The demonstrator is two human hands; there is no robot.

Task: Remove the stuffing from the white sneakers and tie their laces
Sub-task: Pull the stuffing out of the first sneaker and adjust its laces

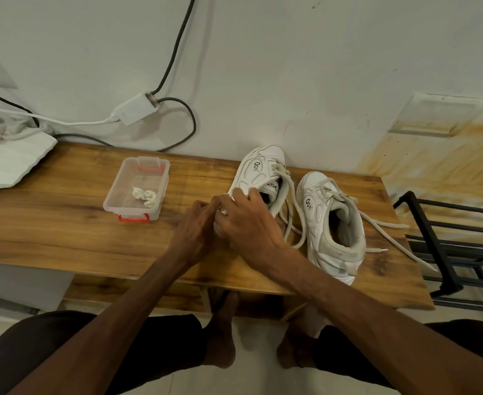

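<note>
Surface: wood-grain table (63,229) across mid frame, set against a white wall (291,67); person seated, both arms reaching in from the bottom.
R hand (246,220): frame centre, fingers curled over the heel end of the centre sneaker (259,172), gripping it; fingertips at the collar opening.
L hand (197,229): just left of the R hand and touching it, fingers curled in toward a white bit (221,212) between the two. Can't tell if it pinches that bit, or if the bit is stuffing or shoe.
Centre sneaker: tipped on its side, toe toward the wall; lace (283,171) untied, trailing down-frame past the R wrist.
2nd sneaker (331,220): centre-right, upright, just beside the 1st, clear of both hands; laces untied, ends spread to the right. No stuffing visible in its opening.
Box (137,192): clear plastic w/ red latches, left of the hands and apart from them; white wads (145,195) inside.
Risk 1: loose lace lies under the R forearm, so lifting or turning the shoe could snag it or tug it out of the eyelets.
Risk 2: heel of the 2nd sneaker sits near the table's front edge, so an elbow sweep could knock it off.
Risk 3: paper may tear if pulled fast, leaving a piece in the toe.
Counts: hands 2; sneakers 2, both untied; box 1; wads in box approx 2, clumped, hard to separate.
</note>
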